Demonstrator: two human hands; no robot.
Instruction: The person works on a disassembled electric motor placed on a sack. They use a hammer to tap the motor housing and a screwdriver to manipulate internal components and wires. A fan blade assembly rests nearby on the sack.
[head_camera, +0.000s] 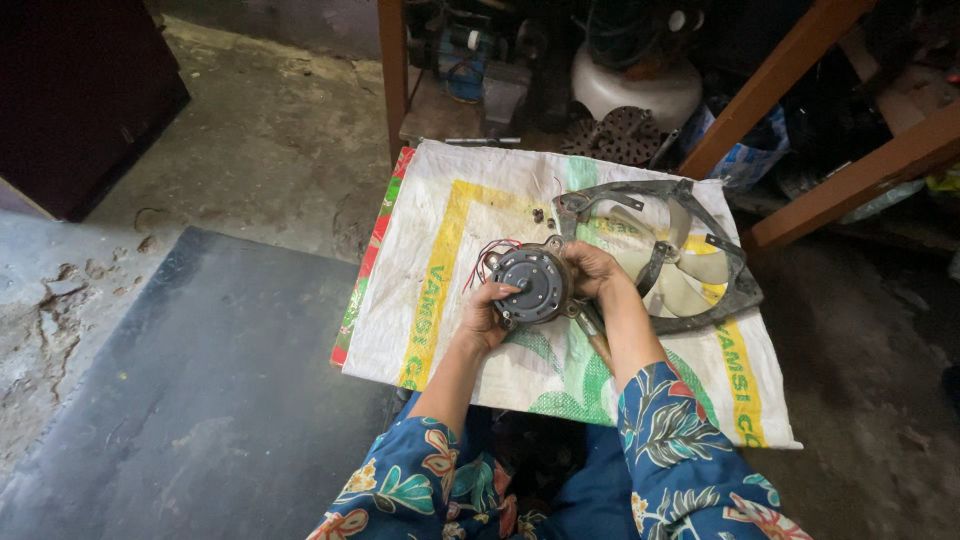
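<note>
Two hands meet over one small round fan motor (531, 283), grey and dusty, which we see held just above a woven plastic sack (470, 215) spread flat over a low support. The left hand (487, 317) curls under the motor's lower left edge with its thumb laid on the face; the right hand (592, 272) wraps the right side, fingers closed round the casing. The far side of the motor and whatever lies under it are hidden by the palms, and we cannot tell what the dark rod-like piece below the right wrist is.

A few thin red and pale wires (487, 258) trail from the motor's left side onto the sack. The sack is white, with one broad yellow stripe down the left, another down the right, green patches in the middle and a red-and-green border on its left edge; its print is partly covered by the arms.

One grey fan frame (735, 292) with pale blades (690, 275) lies just right of the right hand. Behind it, under brown wooden legs (770, 85), the clutter is too dark to sort out, apart from a white rounded casing (640, 92). Both floral sleeves (680, 440) are cut off by the bottom edge.
</note>
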